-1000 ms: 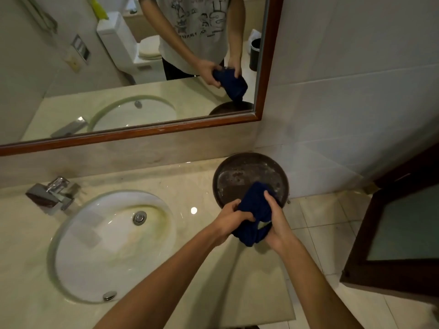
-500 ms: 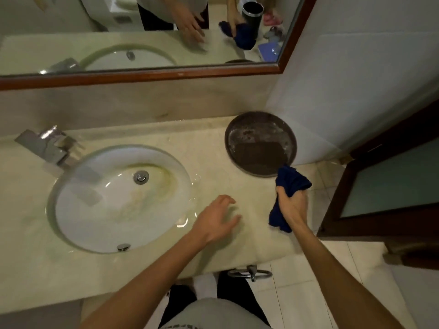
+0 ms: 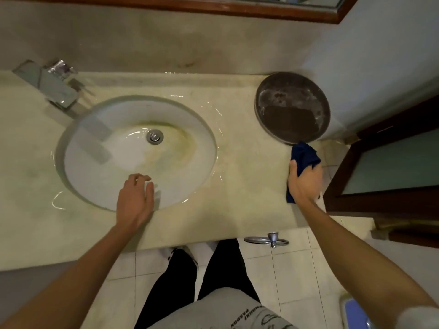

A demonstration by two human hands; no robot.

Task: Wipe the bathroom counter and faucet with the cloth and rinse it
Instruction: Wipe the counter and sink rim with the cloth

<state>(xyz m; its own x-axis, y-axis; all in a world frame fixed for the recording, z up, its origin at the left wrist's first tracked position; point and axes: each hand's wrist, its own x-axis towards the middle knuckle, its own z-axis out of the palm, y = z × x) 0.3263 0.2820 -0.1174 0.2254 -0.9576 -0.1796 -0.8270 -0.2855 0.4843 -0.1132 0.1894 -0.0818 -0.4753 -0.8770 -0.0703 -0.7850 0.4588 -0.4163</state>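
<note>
The beige stone counter [image 3: 247,176] holds an oval white sink [image 3: 133,153] with yellowish stains around its drain. A square chrome faucet [image 3: 51,85] stands at the sink's back left. My right hand [image 3: 305,182] presses a dark blue cloth [image 3: 304,155] flat on the counter's right end, just in front of a round dark tray [image 3: 293,108]. Part of the cloth is hidden under my palm. My left hand [image 3: 136,198] hovers over the sink's front rim, fingers loosely spread and holding nothing.
A mirror with a wooden frame [image 3: 213,7] runs along the wall above the backsplash. A dark wooden door with frosted glass [image 3: 389,162] stands right of the counter. A chrome towel ring [image 3: 268,241] hangs below the counter's front edge.
My left hand let go of the cloth and moved left to the sink's front rim. My right hand brought the cloth down onto the counter's right end. The view tilted downward.
</note>
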